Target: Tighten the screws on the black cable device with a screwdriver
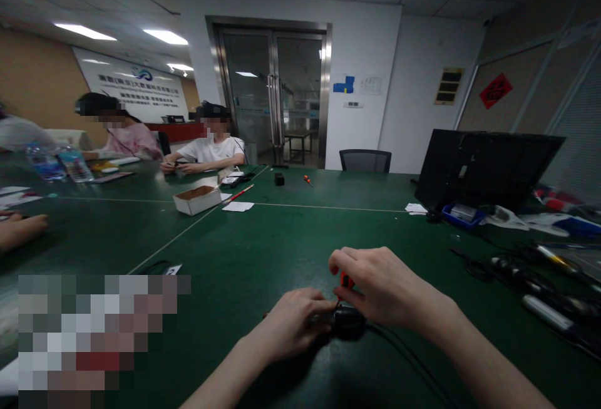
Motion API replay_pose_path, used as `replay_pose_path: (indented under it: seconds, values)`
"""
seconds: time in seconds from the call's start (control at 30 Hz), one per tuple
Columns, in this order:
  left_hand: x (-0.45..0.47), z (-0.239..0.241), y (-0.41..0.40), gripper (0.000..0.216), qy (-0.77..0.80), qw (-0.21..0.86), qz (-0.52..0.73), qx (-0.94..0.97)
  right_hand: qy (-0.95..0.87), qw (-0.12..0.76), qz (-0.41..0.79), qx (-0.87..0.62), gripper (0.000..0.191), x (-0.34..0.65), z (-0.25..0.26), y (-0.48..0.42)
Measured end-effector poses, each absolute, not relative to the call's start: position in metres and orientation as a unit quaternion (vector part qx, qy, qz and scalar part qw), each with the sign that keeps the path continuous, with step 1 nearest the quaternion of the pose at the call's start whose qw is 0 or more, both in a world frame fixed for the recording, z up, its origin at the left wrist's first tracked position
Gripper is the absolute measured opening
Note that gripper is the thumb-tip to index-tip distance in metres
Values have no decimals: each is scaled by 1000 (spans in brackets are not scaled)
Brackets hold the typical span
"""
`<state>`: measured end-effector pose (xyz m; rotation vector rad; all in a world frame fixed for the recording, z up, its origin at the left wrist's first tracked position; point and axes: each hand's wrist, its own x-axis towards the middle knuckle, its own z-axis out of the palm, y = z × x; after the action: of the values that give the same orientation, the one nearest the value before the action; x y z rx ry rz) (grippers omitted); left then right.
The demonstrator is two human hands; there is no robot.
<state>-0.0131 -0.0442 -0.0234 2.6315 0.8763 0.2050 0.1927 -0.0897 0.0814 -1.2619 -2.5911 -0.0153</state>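
My right hand [375, 277] is closed on a small screwdriver [346, 279] with an orange-and-black handle. Its thin shaft points down at a black corded piece [350, 322], which looks like a plug or socket end. From that piece a black cable [408, 356] runs off toward the lower right. My left hand [295, 321] grips the piece's left end on the green table [263, 246], the fingertips close to the screwdriver's tip. What exactly the tip touches is hidden by my fingers.
Ahead lie a second orange screwdriver [307, 180], a black block [280, 179] and an open white box [197, 199]. A monitor [483, 168], a blue tray [464, 215] and tangled cables [526, 284] occupy the right. Several people sit along the left, one hand [23, 230] nearby.
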Motion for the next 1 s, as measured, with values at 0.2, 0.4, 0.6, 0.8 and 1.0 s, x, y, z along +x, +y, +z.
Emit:
replay_pose_path:
  seconds: [0.2,0.4,0.6,0.8,1.0]
  values:
    - [-13,-23,-45,30,317,176,69,929,-895,141,46,-421,18,196,84,-90]
    - [-13,-24,-46,26,321,188,76,925,-908,178,70,-374,19,195,78,-86]
    - [-13,-25,-44,16,312,199,94,924,-903,187,2,-388,8,186,72,-84]
    - [-12,-20,-45,18,320,193,79,924,-895,139,-67,-420,9,181,76,-89]
    - [-12,-22,-45,21,316,199,81,924,-886,130,-89,-437,11,181,75,-93]
